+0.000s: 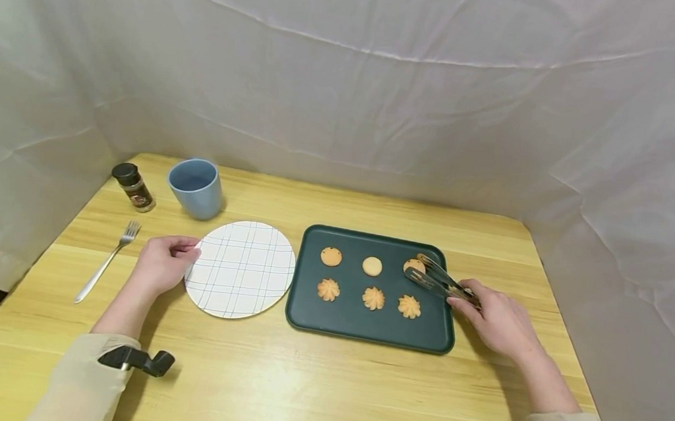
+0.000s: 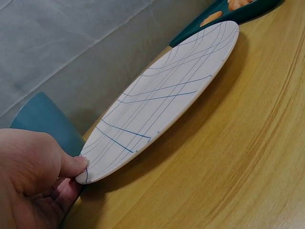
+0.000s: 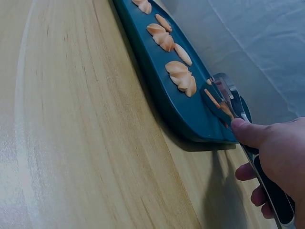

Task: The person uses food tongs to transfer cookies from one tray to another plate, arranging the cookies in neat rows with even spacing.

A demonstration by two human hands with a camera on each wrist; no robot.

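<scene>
My left hand (image 1: 166,265) pinches the left rim of a round white plate (image 1: 241,270) with a blue check pattern, thumb on top and fingers beneath. In the left wrist view a shadow lies under the plate's near edge. To the right lies a dark green tray (image 1: 352,321) bearing three round cookies and three swirled ones. My right hand (image 1: 498,318) grips metal tongs (image 1: 447,287) over the tray's right side. The arms of the tongs are spread either side of the far-right round cookie (image 1: 414,265); whether they touch it I cannot tell.
A blue cup (image 1: 197,193) stands behind the plate, with a black-capped spice jar (image 1: 135,189) at its left. Farther left lies a fork (image 1: 108,262). Pale cloth (image 1: 347,92) hangs at the back and sides of the wooden table (image 1: 277,377).
</scene>
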